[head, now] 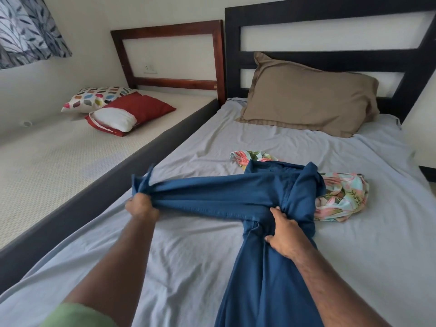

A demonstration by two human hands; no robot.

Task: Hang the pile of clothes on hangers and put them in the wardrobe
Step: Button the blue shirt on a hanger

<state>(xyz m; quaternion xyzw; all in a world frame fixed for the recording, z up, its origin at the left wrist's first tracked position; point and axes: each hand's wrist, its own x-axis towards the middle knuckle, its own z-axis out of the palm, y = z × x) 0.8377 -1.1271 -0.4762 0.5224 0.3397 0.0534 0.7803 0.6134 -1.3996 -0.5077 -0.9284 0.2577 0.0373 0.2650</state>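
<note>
Across the frame's lower middle, blue trousers (236,197) drape over the bed (188,244). Left hand (141,206) clutches 1 end, right hand (286,234) grips the middle. Soft, limp cloth; best held at the waistband.

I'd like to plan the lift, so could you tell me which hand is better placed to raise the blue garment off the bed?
Probably the right hand: it grips the blue garment mid-body, while the left hand only pinches one end.

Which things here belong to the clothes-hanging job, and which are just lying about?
Part of the job: blue garment, gripped by left hand and right hand; floral garment.

Lying about: tan pillow, red cushion, patterned cushion.
</note>
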